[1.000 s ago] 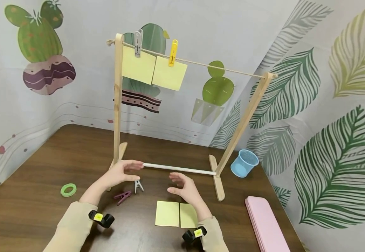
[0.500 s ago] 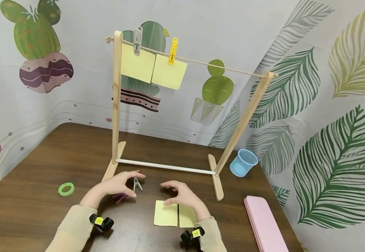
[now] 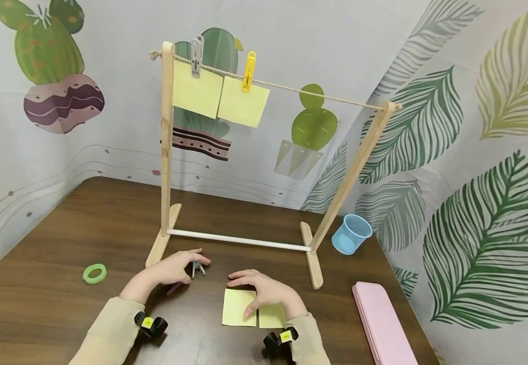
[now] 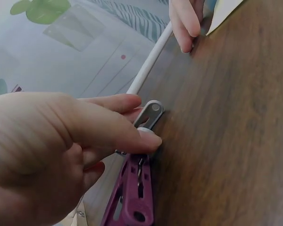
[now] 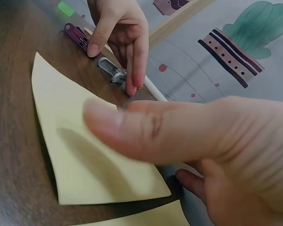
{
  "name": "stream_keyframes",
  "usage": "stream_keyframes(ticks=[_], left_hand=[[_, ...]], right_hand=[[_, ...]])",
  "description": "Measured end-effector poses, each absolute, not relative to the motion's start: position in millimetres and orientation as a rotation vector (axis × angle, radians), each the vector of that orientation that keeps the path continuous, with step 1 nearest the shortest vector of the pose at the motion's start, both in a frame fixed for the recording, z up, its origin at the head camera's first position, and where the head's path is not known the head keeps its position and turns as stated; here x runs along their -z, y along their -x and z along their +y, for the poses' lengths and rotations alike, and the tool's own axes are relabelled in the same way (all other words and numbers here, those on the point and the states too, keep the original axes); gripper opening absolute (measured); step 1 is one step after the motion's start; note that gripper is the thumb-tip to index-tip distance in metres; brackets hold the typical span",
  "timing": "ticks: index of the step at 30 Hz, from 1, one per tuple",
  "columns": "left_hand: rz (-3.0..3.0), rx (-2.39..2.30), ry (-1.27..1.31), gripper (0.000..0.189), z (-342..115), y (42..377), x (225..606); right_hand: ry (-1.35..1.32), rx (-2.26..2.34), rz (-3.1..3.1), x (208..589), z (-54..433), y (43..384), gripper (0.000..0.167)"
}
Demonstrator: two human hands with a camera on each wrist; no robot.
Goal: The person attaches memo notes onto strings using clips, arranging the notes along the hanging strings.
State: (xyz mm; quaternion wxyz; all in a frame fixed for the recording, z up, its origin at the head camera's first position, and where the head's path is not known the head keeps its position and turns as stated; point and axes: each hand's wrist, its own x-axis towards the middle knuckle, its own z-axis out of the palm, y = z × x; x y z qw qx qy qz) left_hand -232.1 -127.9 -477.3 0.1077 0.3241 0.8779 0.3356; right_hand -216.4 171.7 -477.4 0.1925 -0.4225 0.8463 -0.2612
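A small grey clothespin stands on the table with its legs spread. My left hand reaches around it, thumb on one side and fingers on the other, without a visible pinch. A purple clothespin lies beside it, partly hidden under that hand in the head view. My right hand hovers over two yellow sticky notes lying side by side. Its thumb is above the left note, casting a shadow on it, and its fingers extend past the far edge. The right note is partly covered.
Behind the hands stands a wooden frame with a rope. Grey and yellow clothespins hold two sticky notes there. A green ring lies left; a blue mesh cup and pink case sit right.
Both hands have come down and nearer: the left from the frame's foot to the grey clothespin, the right leftward over the left sticky note. The head view has shifted slightly.
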Motion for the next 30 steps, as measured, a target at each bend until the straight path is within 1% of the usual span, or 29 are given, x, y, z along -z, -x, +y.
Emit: stream_keyframes(ticks=[3,6,12,17,25,30], left_hand=[[2.591,-0.980,-0.943,0.060,-127,231,477],[2.598,-0.979,-0.943,0.058,-126,231,476],[2.642,-0.973,-0.968,0.050,-122,232,478],[2.677,-0.988,-0.929,0.044,-119,232,478],[2.713,-1.028,-0.873,0.043,-114,231,478],[2.742,-1.019,-0.864,0.043,-114,231,482]], right_hand=[[1.205,0.695,2.362,476,172,215,0.083],[1.207,0.664,2.379,475,171,215,0.084],[1.220,0.661,2.425,476,170,215,0.081],[1.185,0.695,2.456,480,169,216,0.078],[1.175,0.715,2.536,480,168,215,0.071],[1.112,0.728,2.591,482,171,216,0.073]])
